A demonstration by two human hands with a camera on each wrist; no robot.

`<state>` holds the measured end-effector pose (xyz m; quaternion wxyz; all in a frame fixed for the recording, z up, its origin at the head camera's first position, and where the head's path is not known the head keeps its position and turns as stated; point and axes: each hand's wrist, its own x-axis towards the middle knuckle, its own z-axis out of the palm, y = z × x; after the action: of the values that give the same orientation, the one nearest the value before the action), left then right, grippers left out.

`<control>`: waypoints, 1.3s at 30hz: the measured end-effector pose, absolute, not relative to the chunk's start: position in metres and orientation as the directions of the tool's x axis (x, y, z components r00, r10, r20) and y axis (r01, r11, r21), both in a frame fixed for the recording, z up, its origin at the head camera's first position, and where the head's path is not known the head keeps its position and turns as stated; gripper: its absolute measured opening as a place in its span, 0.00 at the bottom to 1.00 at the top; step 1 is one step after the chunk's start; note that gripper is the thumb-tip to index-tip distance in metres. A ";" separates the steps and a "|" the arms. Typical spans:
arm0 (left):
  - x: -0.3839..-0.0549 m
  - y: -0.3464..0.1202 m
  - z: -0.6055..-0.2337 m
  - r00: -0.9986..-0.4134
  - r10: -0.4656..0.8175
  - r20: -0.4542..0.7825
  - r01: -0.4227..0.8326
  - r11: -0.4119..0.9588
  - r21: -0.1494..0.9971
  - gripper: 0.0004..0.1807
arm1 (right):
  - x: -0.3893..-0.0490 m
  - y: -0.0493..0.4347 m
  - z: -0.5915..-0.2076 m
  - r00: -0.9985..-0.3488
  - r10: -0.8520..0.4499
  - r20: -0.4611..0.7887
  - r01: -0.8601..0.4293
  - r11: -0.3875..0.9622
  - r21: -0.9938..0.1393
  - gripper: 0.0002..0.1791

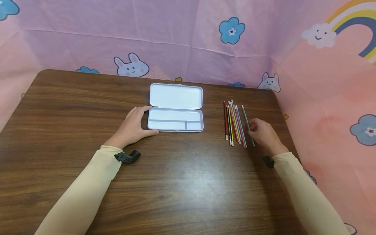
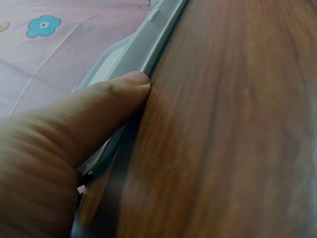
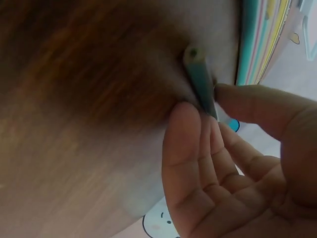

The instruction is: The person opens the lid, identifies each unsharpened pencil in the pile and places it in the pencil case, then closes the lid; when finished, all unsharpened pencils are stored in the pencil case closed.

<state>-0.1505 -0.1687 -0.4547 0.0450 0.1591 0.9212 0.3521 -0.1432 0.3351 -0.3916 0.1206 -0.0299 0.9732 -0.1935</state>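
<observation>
A white pencil case (image 1: 175,120) lies on the table with its lid (image 1: 176,96) tipped back; its bottom has bare compartments. At the case's left end, my left hand (image 1: 132,125) grips it, the thumb (image 2: 124,87) against the front wall and the fingers by the hinge side. To the right, my right hand (image 1: 262,132) pinches a grey-green pencil (image 1: 246,119) between thumb and fingers. The right wrist view shows that pencil's unsharpened end (image 3: 194,53) close to the tabletop. Just left of it lies a loose row of several coloured pencils (image 1: 233,122).
The brown wooden table (image 1: 176,186) carries all of this. A pink and lilac cloth backdrop (image 1: 164,29) with cartoon prints rises behind the table and along its right side, near the right arm. Dark bands (image 1: 128,157) sit on the wrists.
</observation>
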 end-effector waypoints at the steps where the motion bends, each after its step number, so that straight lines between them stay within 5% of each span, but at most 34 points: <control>1: -0.150 -0.169 -0.454 -0.944 0.327 0.029 0.263 0.699 0.665 0.56 | -0.142 0.336 -0.392 -0.970 -0.100 -0.220 -0.009 0.925 -0.380 0.22; 13: -0.151 -0.168 -0.455 -0.941 0.335 0.044 0.277 0.692 0.667 0.56 | -0.138 0.348 -0.396 -0.986 -0.045 -0.163 0.011 0.945 -0.327 0.16; 24: -0.151 -0.169 -0.456 -0.940 0.337 0.046 0.279 0.689 0.669 0.56 | -0.148 0.301 -0.369 -0.979 -0.165 0.116 -0.195 0.921 -0.338 0.13; 32: -0.152 -0.171 -0.458 -0.940 0.338 0.048 0.284 0.694 0.662 0.56 | -0.165 0.213 -0.360 -0.866 -0.457 0.201 -0.496 0.834 -0.242 0.12; 39: -0.151 -0.171 -0.457 -0.942 0.334 0.037 0.274 0.699 0.660 0.57 | -0.174 0.148 -0.373 -0.746 -0.657 0.112 -0.666 0.734 -0.128 0.12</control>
<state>-0.1510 -0.1708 -0.4573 0.0431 0.1652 0.9207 0.3509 -0.1736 0.1479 -0.3728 -0.0293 -0.3555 0.9308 -0.0801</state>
